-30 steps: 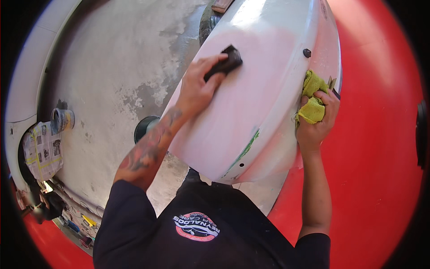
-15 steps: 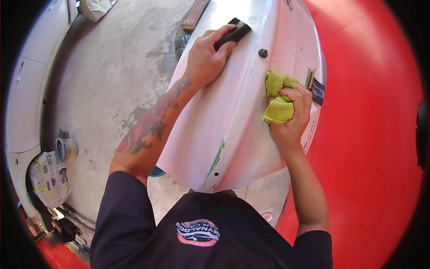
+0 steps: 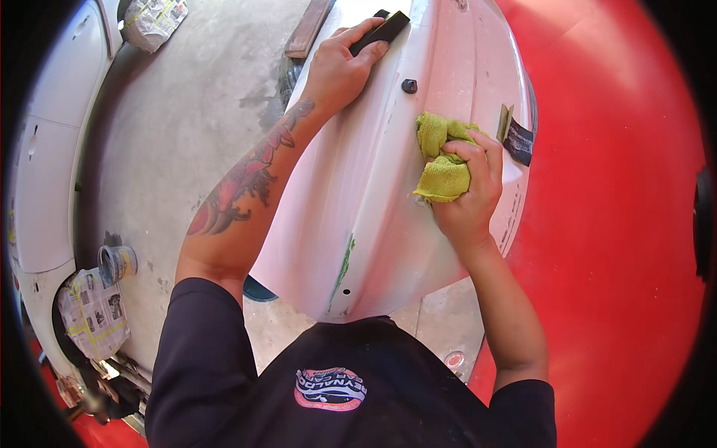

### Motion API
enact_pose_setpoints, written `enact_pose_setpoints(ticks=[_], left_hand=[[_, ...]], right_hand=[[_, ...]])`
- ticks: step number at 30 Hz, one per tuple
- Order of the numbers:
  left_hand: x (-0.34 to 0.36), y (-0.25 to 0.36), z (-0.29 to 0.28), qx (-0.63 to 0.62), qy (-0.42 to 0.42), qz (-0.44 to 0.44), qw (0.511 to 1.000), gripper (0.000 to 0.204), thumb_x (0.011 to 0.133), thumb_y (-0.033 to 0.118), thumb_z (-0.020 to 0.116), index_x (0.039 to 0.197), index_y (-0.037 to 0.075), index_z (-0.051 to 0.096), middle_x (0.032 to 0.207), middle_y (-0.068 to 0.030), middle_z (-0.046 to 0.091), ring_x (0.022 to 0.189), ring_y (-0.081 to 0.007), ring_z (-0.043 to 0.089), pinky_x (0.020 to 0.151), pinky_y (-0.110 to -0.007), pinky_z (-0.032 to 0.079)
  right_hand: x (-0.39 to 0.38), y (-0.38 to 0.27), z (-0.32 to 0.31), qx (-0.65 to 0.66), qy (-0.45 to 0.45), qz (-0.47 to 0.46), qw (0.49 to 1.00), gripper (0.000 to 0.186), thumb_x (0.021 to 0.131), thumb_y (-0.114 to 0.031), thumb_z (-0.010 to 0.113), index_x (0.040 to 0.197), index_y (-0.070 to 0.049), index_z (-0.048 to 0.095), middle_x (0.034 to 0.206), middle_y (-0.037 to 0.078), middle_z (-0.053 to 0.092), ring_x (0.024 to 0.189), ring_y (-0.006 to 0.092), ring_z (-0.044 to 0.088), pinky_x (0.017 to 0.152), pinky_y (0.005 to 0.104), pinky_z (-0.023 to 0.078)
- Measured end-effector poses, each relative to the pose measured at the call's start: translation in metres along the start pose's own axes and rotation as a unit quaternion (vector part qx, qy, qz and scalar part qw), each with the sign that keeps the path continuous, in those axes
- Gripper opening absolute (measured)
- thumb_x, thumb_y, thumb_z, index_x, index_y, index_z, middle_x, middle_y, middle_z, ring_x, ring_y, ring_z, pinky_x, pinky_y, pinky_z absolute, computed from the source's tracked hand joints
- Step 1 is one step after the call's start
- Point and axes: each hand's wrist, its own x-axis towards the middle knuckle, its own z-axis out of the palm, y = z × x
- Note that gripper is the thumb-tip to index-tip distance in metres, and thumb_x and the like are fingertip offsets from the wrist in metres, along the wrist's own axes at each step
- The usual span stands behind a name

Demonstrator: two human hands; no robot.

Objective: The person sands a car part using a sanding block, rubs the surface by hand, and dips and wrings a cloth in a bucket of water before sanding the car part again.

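Observation:
A white curved car body panel (image 3: 299, 239) with a raised ridge stretches away in front of me. At its far left part, my left hand (image 3: 342, 71) grips a black sanding block (image 3: 390, 30), its face against the panel. Thumb and fingers hold the block from both sides. Bunched in my right hand (image 3: 474, 198) is a yellow-green cloth (image 3: 444, 181), resting on the panel right of the ridge. Between the hands, a small black knob (image 3: 409, 86) stands on the ridge. Green filler (image 3: 343, 265) shows along the ridge's near end.
To the right spreads a large glossy red surface (image 3: 612, 224). A folded dark sandpaper piece (image 3: 517, 142) sits at the panel's right edge. On the left, a white car body (image 3: 52, 187) has a newspaper-covered wheel (image 3: 93, 313), beside a small bucket (image 3: 117, 265) on the concrete floor (image 3: 194, 112).
My left hand and the sanding block have moved slightly up and left in view. The panel and my right hand with the cloth also appear shifted left, as the view has turned a little.

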Motion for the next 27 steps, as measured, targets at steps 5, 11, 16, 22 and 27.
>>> enact_pose_setpoints(ticks=[5,11,16,22,27], left_hand=[[-0.141,0.051,-0.018,0.035,-0.026,0.022,0.999,0.049,0.083,0.011,0.074,0.131,0.009,0.068,0.122,-0.0164,0.067,0.107,-0.0319,0.063,0.097,-0.038,0.048],[-0.149,0.033,-0.036,0.037,-0.041,0.038,0.998,0.05,0.081,0.006,0.074,0.13,0.007,0.067,0.117,-0.0156,0.067,0.106,-0.0317,0.063,0.095,-0.039,0.049],[-0.015,-0.073,-0.022,0.022,0.034,-0.062,0.997,0.039,0.094,0.013,0.066,0.133,0.007,0.065,0.115,-0.0131,0.069,0.103,-0.0229,0.066,0.093,-0.031,0.05],[-0.131,0.002,-0.033,0.022,-0.007,-0.07,0.997,0.046,0.087,0.005,0.069,0.133,0.006,0.065,0.121,-0.0145,0.066,0.114,-0.0269,0.062,0.102,-0.035,0.045],[-0.199,0.003,-0.057,0.063,-0.025,-0.022,0.997,0.048,0.083,0.006,0.074,0.13,0.01,0.068,0.119,-0.0135,0.067,0.11,-0.0311,0.063,0.097,-0.039,0.048]], right_hand=[[0.0,0.01,-0.015,-0.035,-0.03,0.023,0.999,0.031,0.075,-0.007,0.083,0.101,-0.005,0.065,0.112,0.018,0.061,0.112,0.0372,0.06,0.094,0.0404,0.049],[-0.001,0.009,-0.01,-0.033,-0.005,0.009,0.999,0.04,0.066,-0.015,0.089,0.099,-0.009,0.067,0.113,0.014,0.061,0.107,0.0358,0.061,0.09,0.0428,0.051],[0.001,0.0,-0.002,-0.013,-0.018,-0.012,1.0,0.04,0.067,-0.01,0.087,0.101,-0.008,0.066,0.113,0.016,0.06,0.109,0.0371,0.061,0.091,0.0432,0.051],[0.003,0.01,-0.01,-0.03,-0.028,0.002,0.999,0.037,0.071,-0.006,0.084,0.103,-0.007,0.065,0.115,0.018,0.058,0.112,0.0382,0.061,0.093,0.0429,0.051],[-0.001,0.003,-0.018,-0.056,-0.043,0.001,0.998,0.035,0.073,-0.004,0.082,0.104,-0.006,0.064,0.116,0.019,0.058,0.112,0.038,0.06,0.094,0.0422,0.05]])
